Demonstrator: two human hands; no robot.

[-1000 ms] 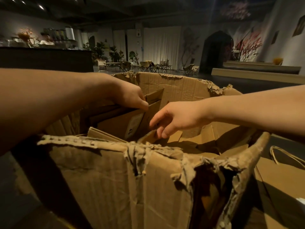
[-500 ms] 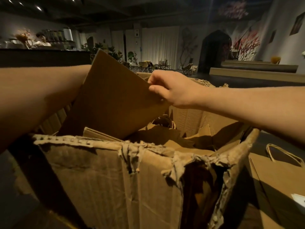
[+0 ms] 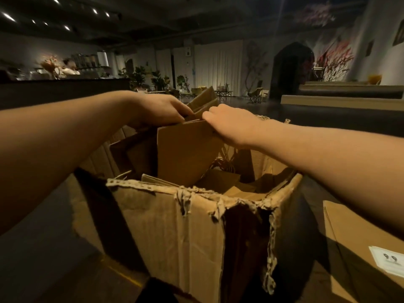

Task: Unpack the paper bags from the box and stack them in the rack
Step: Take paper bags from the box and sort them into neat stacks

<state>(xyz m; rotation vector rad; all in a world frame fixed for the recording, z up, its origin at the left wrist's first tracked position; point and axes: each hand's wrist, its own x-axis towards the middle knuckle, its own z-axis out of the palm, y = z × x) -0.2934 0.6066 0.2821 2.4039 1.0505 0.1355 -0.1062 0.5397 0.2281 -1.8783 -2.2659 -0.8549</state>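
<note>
Both hands, left hand (image 3: 161, 110) and right hand (image 3: 231, 125), pinch the top edge of flat paper bags (image 3: 185, 152) lifted partway above the torn box (image 3: 175, 232)

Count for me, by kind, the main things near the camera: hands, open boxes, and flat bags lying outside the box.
Hands: 2, left hand and right hand, both on the bags lifted from the box
Boxes: 1, the torn box
Bags outside the box: 1, the flat bag at the right
Total: 4
The bags inside the box overlap too much to count.
</note>
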